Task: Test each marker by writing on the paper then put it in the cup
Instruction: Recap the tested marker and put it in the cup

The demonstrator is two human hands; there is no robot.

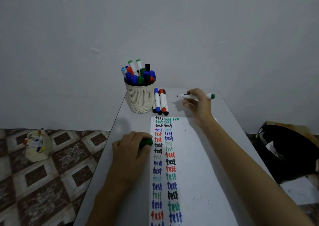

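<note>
Marker (187,97) in right hand (198,105) runs crosswise, tip leftward.

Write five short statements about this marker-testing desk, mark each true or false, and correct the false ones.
1. The right hand holds an uncapped marker. True.
2. The left hand is empty. False: the left hand grips a green cap.
3. The cup has nothing in it. False: it is packed with upright markers.
4. Several loose markers lie flat beside the cup. True.
5. The paper bears the word "test" in several colours. True.
</note>
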